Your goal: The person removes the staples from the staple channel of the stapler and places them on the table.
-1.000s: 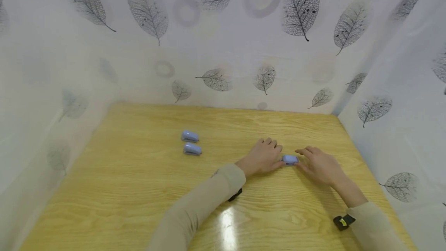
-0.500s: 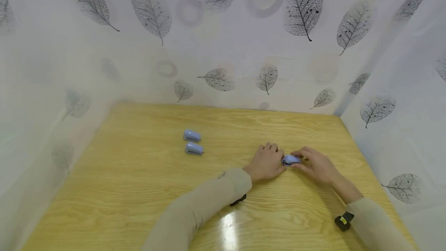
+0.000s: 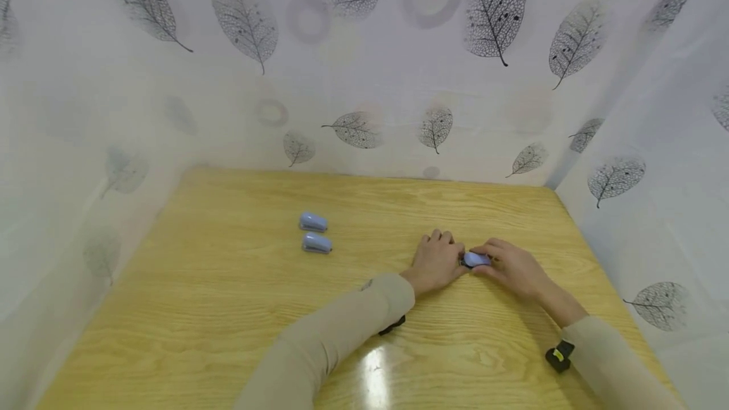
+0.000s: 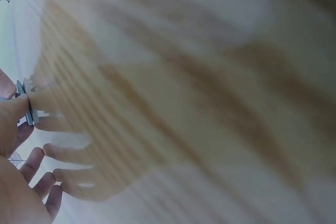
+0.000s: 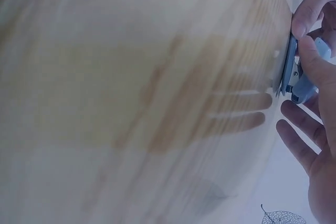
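Observation:
A small blue stapler (image 3: 476, 260) lies on the right part of the wooden table, between both hands. My left hand (image 3: 436, 263) holds its left end, thumb and fingers close to the tabletop. From the other side my right hand (image 3: 514, 270) pinches the stapler's blue upper body with thumb and index finger. In the right wrist view, the stapler (image 5: 301, 86) shows a gap between its blue top and its dark flat base. Fingers partly cover the stapler (image 4: 27, 103) in the left wrist view.
Two matching blue staplers, a rear one (image 3: 313, 221) and a front one (image 3: 316, 243), lie side by side left of the hands. The wooden table (image 3: 199, 309) meets leaf-printed white sheeting (image 3: 376, 81) at its back and sides.
The right hand has closed in from the right and now pinches the stapler's top. The left hand stays at its left end. The stapler's top has swung slightly askew. Both other staplers stay put.

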A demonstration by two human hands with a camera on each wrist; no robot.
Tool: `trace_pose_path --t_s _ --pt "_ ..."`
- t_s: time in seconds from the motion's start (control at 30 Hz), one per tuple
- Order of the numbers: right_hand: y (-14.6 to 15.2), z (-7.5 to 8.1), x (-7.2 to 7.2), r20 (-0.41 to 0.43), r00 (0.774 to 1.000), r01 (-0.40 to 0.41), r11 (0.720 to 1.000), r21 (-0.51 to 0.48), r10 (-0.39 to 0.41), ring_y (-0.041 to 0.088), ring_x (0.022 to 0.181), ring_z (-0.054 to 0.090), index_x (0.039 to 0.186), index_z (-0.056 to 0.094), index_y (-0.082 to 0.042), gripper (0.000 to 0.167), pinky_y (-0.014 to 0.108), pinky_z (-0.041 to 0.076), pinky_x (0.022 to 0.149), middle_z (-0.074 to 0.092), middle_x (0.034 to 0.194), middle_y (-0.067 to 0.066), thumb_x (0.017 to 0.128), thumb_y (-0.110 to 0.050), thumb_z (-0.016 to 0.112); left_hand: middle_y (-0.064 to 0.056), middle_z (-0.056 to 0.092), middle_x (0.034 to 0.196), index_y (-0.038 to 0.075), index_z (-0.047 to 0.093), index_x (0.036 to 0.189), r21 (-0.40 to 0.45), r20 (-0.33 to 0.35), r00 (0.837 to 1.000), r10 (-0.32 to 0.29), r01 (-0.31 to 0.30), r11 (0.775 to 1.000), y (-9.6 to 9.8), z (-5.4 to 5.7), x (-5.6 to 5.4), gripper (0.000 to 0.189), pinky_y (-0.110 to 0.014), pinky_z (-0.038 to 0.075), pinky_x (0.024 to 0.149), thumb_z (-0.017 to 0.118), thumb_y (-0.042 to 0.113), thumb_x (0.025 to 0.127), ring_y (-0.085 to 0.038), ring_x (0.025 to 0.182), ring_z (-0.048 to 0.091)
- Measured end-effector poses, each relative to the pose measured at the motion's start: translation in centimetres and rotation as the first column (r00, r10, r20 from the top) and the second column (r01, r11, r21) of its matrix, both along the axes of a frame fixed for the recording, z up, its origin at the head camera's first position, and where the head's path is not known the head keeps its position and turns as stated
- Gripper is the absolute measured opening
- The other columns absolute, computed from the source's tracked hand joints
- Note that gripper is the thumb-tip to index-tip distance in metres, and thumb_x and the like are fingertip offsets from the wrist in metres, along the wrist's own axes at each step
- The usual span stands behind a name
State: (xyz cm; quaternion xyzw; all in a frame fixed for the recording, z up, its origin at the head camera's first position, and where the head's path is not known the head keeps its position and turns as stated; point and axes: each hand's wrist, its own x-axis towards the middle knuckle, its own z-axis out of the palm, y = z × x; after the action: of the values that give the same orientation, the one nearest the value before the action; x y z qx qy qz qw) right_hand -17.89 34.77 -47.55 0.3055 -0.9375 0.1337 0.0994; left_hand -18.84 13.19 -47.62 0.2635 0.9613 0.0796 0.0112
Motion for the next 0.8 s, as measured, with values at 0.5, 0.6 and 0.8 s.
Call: trace_pose_path --t_s 0.5,0.6,0.8 --pt "0.0 0.0 -0.1 0.002 0.997 -0.072 0.992 -0.102 0.073 0.005 0.084 0.064 0.114 0.07 -0.012 0.032 0.028 0.056 0.071 0.07 0.098 -0.003 0.086 -0.007 0.085 0.01 0.064 0.121 0.038 0.069 0.109 -0.03 0.023 0.999 0.026 -0.025 0.999 0.5 -0.1 -0.4 0.031 -0.03 0.046 0.091 0.062 0.066 0.098 -0.011 0.111 0.055" --pt "-0.1 0.2 -0.1 0.014 0.998 -0.059 0.995 -0.08 0.061 0.006 0.085 0.065 0.115 0.07 -0.013 0.031 0.029 0.057 0.072 0.07 0.099 -0.004 0.088 -0.011 0.085 0.01 0.064 0.121 0.038 0.068 0.11 -0.038 0.023 0.999 0.027 -0.026 0.999 0.5 -0.1 -0.4 0.031 -0.03 0.046 0.091 0.062 0.065 0.098 -0.011 0.111 0.055" --pt "0.0 0.9 0.2 0.028 1.0 0.01 0.999 -0.031 -0.009 0.017 0.09 0.072 0.115 0.072 -0.014 0.031 0.038 0.061 0.076 0.074 0.103 -0.002 0.088 -0.019 0.086 0.01 0.064 0.123 0.039 0.069 0.114 -0.031 0.02 1.0 0.016 -0.016 0.999 0.5 -0.2 -0.3 0.03 -0.03 0.046 0.091 0.063 0.064 0.098 -0.011 0.112 0.055"
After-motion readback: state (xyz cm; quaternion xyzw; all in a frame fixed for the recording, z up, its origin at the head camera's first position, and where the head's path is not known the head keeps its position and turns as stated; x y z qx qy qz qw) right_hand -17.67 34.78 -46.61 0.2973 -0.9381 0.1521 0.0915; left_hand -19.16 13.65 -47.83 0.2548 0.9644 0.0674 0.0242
